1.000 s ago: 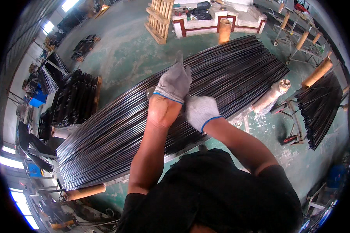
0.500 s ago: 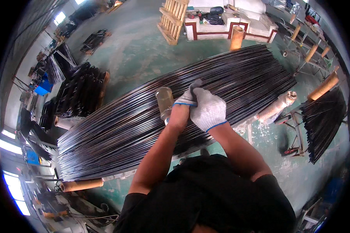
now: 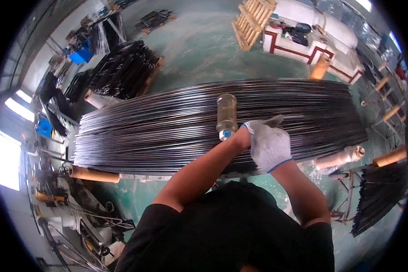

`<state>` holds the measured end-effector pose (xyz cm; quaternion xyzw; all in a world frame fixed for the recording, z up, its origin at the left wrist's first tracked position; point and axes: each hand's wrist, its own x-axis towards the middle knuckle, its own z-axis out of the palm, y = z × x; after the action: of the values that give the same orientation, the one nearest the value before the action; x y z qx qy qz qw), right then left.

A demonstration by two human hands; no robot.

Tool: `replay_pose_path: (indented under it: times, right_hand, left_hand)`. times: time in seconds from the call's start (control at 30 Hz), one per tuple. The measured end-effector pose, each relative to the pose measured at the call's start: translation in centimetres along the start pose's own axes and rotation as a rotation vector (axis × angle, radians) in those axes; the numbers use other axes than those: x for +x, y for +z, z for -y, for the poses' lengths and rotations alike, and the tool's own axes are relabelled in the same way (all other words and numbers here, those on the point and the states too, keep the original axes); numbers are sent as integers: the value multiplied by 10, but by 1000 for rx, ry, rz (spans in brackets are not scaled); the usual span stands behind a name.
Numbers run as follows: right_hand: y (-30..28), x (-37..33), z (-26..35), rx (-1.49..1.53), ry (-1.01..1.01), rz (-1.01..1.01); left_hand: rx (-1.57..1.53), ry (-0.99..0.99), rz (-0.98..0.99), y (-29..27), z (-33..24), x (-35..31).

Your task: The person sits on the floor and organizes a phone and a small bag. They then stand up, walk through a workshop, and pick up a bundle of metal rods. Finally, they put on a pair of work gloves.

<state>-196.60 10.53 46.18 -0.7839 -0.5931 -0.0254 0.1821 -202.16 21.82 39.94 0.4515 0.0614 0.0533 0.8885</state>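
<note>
White knit gloves with blue cuff edges cover both my hands, which meet over the near side of a wide layer of long, thin black rods [image 3: 168, 131]. My left hand [image 3: 258, 127] lies partly under the other one, its visible fingers stretched out to the right. Over it, my right hand [image 3: 273, 147] is closed, seemingly gripping the left glove; its fingertips are hidden. Just left of my hands, a clear bottle [image 3: 227, 111] with a white and blue cap lies on the rods, cap toward me. Neither hand touches it visibly.
Cardboard tubes stand near the corners, including one at near left [image 3: 95, 174] and one at far right [image 3: 320, 67]. A wrapped roll [image 3: 340, 157] lies at right. Dark stacked pieces [image 3: 122, 70], a wooden pallet [image 3: 254, 22] and a pale sofa [image 3: 299, 43] are beyond.
The view has turned, so the rods now run more level across it. My hands remain together beside the bottle, and the right one still covers much of the left.
</note>
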Motion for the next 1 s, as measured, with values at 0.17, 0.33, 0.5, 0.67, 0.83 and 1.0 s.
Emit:
replay_pose_path:
  times: [0.17,0.33,0.5,0.67,0.83,1.0]
  right_hand:
    - [10,-1,-22,47,80,33]
    - [13,8,-34,-12,194,177]
    - [17,9,-41,-101,184,287]
    - [23,1,-51,-82,111,301]
    - [-6,-1,-18,-2,-65,135]
    - [-17,0,-12,-46,-102,41]
  left_hand:
    - [400,36,-192,-31,45,7]
    - [860,-27,-118,-82,109,31]
    - [1265,83,-120,-75,122,34]
    - [1364,-47,-9,-54,111,39]
    - [896,28,1,-33,66,53]
    - [527,265,-77,-19,38,68]
